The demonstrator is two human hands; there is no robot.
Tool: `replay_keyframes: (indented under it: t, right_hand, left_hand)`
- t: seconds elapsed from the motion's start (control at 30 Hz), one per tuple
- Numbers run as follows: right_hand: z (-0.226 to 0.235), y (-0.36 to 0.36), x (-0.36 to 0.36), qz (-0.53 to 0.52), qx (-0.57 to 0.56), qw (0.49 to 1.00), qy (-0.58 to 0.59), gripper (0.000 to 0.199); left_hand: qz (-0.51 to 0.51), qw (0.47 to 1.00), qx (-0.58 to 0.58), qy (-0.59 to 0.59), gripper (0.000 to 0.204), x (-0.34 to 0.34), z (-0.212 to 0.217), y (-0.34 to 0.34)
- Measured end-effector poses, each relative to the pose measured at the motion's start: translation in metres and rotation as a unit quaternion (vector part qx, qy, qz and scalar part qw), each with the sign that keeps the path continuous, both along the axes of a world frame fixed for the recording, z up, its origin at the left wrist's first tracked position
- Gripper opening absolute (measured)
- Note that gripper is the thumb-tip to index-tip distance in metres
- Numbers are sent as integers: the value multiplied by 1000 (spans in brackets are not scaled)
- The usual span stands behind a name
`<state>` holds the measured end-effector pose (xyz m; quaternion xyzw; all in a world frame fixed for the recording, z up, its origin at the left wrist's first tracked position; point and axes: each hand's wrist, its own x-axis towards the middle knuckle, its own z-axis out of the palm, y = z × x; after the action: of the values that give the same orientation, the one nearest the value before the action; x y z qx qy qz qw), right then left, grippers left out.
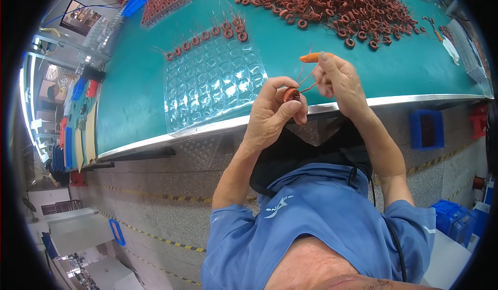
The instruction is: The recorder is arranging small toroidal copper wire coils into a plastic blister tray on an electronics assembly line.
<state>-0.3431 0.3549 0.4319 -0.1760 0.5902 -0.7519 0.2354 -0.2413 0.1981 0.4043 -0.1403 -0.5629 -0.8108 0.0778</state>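
The left hand (pixel 272 111) pinched a copper coil (pixel 291 94), half hidden; the right hand (pixel 337 80) gripped its wire leads (pixel 307 77) above the counter (pixel 135 103) edge.

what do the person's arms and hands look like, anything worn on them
Both forearms are bare, with short blue sleeves ending above the elbows. The left hand is ungloved. The right hand wears an orange finger cot on one fingertip. No watch or rings show.

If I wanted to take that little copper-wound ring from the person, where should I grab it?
Probably by the ring's outer rim, coming from the table side. The coil sits pinched in the left hand, and its wire leads run up to the right hand, so only the rim is free.
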Motion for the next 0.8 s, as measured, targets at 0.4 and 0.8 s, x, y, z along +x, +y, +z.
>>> replay_keyframes:
  t: [0.4, 0.8]
  right_hand:
    - [6, 16, 14, 57, 64, 994, 74, 32]
    - [3, 16, 13, 101, 57, 993, 29, 34]
  left_hand:
    - [141, 970, -197, 18, 30, -1, -1, -4]
    - [132, 934, -328, 56, 36, 0, 7, -9]
